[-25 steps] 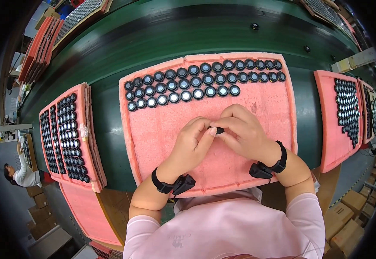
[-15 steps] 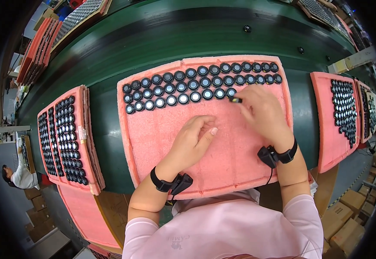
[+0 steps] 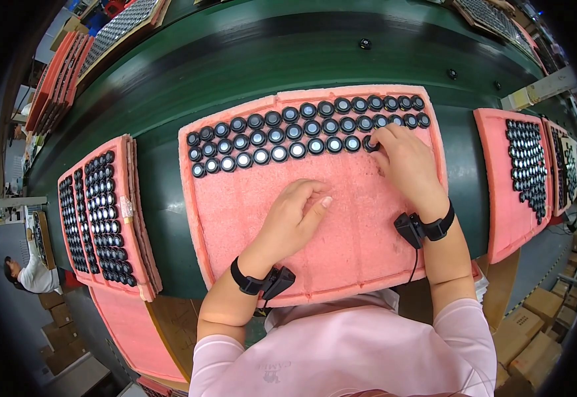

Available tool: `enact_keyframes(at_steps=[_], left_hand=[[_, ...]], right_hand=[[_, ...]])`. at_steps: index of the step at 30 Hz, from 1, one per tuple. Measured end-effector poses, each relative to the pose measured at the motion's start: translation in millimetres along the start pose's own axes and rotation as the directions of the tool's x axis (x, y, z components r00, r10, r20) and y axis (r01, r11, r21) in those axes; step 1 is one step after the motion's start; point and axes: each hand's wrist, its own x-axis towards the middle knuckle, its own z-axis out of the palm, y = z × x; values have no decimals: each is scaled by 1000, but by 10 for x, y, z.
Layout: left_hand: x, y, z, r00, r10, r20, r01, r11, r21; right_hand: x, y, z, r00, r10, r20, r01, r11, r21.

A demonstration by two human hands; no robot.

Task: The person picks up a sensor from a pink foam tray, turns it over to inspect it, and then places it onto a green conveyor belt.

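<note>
A pink foam tray [image 3: 255,225] lies in front of me, with three rows of small round black parts with pale grey centres along its far side. My right hand [image 3: 404,155] has its fingertips closed on one black round part [image 3: 369,143] at the right end of the nearest row, next to its neighbour [image 3: 352,143]. That part sits face up, partly covered by my fingers. Over the bare middle of the tray hovers my left hand [image 3: 296,215], fingers loosely curled and thumb apart, with nothing visible in it.
Beyond the tray runs a green conveyor belt [image 3: 262,53] with a few loose black parts [image 3: 365,44]. Stacked pink trays [image 3: 133,218] of parts stand at left, another filled tray [image 3: 493,185] at right. A person [image 3: 37,274] is at far left; cardboard boxes [image 3: 543,302] lie at lower right.
My right hand has brought its part from a tilted position to face up at the row's end. Loose parts on the belt have shifted left. My left hand stays nearly still.
</note>
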Motion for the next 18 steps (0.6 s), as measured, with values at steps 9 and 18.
enact_keyframes(at_steps=[9, 18], left_hand=[[29, 5, 34, 1000, -15, -1, 15, 999, -29], [167, 224, -78, 994, -110, -10, 107, 982, -156]], right_hand=[[-5, 55, 22, 998, -14, -55, 13, 1000, -18], [50, 371, -281, 986, 72, -150, -64, 996, 57]])
